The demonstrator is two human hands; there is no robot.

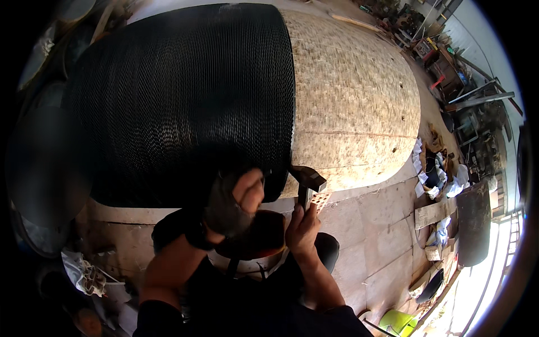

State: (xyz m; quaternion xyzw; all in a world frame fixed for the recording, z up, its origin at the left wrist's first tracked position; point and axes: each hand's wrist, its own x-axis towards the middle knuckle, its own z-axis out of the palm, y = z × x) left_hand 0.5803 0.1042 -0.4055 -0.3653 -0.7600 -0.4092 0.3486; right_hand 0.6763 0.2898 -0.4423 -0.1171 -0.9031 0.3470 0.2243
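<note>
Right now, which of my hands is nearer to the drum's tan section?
Right. Your right hand, holding a metal tool, is just below the tan section in the picture; your left hand is farther left, by the black grooved section.

On my feed I get a floor (387,233) of large, pinkish-brown slabs, their joints showing, with debris scattered over it. At the upper right I see a pale wall (477,31), dense clutter (441,64) heaped near its foot and a metal bar (483,100) slanting across. Down the right side I make out white scraps (458,182), a plank (433,214) and a dark curved sheet (473,227). Glare (498,286) washes out my lower right edge, near a lime-green container (397,323). My left side is dim.
</note>
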